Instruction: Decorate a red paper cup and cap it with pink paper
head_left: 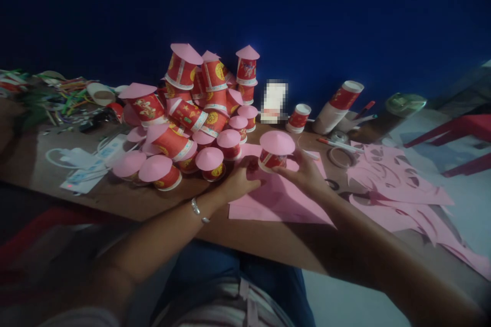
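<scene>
Fingers of the right hand were closed on the cup; those of the left hand were loosely parted at its 8 o'clock, contact unclear. Seating the cone seemed the step in hand; any adjustment called for a light, level touch. Pink paper lay beneath. Forearms slanted out toward 8 and 4 o'clock.

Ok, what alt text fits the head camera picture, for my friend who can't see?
A right hand holds a red paper cup with a pink cone top above pink paper, the left hand close by. Similar cups crowd the table on the left; pink scraps lie right.
</scene>
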### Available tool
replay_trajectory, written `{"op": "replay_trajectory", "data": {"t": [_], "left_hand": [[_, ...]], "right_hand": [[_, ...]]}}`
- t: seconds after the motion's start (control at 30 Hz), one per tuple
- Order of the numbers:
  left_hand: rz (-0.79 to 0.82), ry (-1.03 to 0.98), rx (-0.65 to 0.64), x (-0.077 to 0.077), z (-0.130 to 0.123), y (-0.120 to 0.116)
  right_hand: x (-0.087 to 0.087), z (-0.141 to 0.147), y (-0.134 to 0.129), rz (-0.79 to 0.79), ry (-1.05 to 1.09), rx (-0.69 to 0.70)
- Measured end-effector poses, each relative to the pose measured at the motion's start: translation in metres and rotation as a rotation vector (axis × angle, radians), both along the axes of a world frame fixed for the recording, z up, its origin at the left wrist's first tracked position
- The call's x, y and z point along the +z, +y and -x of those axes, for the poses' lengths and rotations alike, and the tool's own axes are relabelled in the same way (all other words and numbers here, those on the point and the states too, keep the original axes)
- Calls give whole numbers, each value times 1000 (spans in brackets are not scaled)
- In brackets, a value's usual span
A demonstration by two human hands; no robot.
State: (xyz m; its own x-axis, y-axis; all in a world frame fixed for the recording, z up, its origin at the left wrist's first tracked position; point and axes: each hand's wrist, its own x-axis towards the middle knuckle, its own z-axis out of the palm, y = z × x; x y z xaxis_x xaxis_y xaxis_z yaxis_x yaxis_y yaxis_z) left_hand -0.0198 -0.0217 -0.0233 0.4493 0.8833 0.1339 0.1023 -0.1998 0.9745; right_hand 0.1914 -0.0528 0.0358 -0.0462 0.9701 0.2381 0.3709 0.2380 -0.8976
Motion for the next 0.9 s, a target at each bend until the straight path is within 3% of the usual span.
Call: {"op": "replay_trajectory", "data": {"t": [0.13,0.3,0.5,0.9], "left_hand": [[-53,93,-60,6,0,-2],[-52,149,-60,11,0,-6],[-49,169,-95,18,1,-6],[-64,243,-60,18,1,-6]], "right_hand": [[24,28,24,-82,60,49],[35,74,66,-118,26,84],[31,104,97,-126,-118,37],[11,112,99,-157,-283,6]]}}
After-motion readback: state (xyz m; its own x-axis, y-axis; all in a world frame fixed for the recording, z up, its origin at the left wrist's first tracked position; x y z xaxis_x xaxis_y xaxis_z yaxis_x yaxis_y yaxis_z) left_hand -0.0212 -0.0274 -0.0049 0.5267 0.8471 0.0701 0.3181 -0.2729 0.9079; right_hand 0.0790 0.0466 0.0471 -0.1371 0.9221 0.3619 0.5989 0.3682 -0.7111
